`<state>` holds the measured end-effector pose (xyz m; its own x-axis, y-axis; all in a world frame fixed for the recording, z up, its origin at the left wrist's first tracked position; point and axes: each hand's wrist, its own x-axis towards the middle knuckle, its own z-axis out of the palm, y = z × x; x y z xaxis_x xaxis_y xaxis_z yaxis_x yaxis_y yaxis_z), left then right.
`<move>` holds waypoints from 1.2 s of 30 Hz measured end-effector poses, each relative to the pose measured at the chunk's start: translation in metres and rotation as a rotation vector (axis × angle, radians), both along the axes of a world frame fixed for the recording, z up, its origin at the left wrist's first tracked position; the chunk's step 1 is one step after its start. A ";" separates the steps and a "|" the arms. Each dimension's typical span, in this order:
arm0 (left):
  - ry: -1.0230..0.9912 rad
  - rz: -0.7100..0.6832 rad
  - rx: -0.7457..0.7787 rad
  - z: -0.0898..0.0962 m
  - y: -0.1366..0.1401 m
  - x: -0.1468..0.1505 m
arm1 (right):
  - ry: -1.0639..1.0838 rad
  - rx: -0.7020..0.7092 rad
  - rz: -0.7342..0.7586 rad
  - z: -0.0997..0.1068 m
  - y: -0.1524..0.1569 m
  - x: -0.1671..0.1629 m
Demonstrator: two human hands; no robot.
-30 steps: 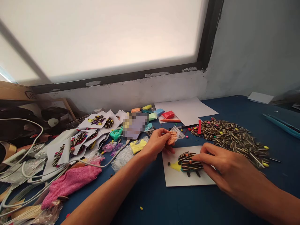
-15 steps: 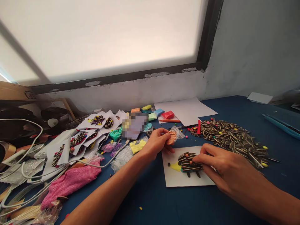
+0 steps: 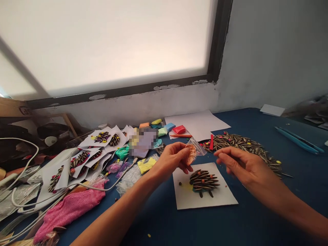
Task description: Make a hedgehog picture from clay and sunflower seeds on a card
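Observation:
My left hand (image 3: 178, 155) pinches a small clear zip bag of orange clay (image 3: 191, 154) above the card's upper edge. On the white card (image 3: 184, 200) lies a hedgehog figure (image 3: 204, 181) with sunflower-seed spines, small orange clay balls on them, a yellow snout and seed feet. A tiny orange bit rests on the card to its right. My right hand (image 3: 239, 167) hovers right of the figure, apart from it, thumb and forefinger closed together; whether something tiny sits between them cannot be made out.
Behind my right hand lies a pile of sunflower seeds (image 3: 241, 145). Blue tweezers (image 3: 298, 140) are at far right. Finished seed figures on paper (image 3: 79, 159), a pink cloth (image 3: 74, 206), a white cable (image 3: 110, 186) and clay packs (image 3: 178, 130) crowd the left and back.
My right hand has lifted off the seed figure and moved up, uncovering its right side with orange balls on it. My left hand has raised the bag slightly. The view has shifted a little.

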<state>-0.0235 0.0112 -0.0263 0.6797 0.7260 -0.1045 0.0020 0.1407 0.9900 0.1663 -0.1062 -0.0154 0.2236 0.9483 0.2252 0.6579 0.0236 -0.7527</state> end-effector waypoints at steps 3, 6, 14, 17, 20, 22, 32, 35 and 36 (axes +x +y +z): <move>-0.011 -0.081 0.029 0.001 -0.006 0.001 | 0.099 -0.034 0.007 0.002 0.001 0.000; -0.007 -0.140 0.051 0.002 -0.012 0.003 | 0.123 -0.064 0.073 0.004 0.000 -0.001; 0.010 -0.165 0.089 0.012 -0.021 0.002 | 0.201 -0.084 0.165 0.013 -0.005 -0.002; -0.004 -0.171 0.077 0.017 -0.024 0.002 | 0.252 -0.070 0.183 0.013 -0.005 0.000; -0.016 -0.176 0.058 0.019 -0.027 0.003 | 0.251 -0.052 0.157 0.013 -0.006 -0.001; -0.029 -0.176 0.051 0.020 -0.028 0.003 | 0.243 -0.038 0.128 0.013 -0.008 -0.001; -0.026 -0.132 0.046 0.024 -0.028 0.002 | 0.299 -0.054 0.138 0.005 -0.008 -0.003; -0.046 -0.143 -0.019 0.025 -0.029 0.003 | 0.327 -0.004 0.105 0.005 -0.007 -0.006; -0.073 -0.150 -0.039 0.025 -0.030 0.003 | 0.313 0.025 0.087 0.006 -0.007 -0.006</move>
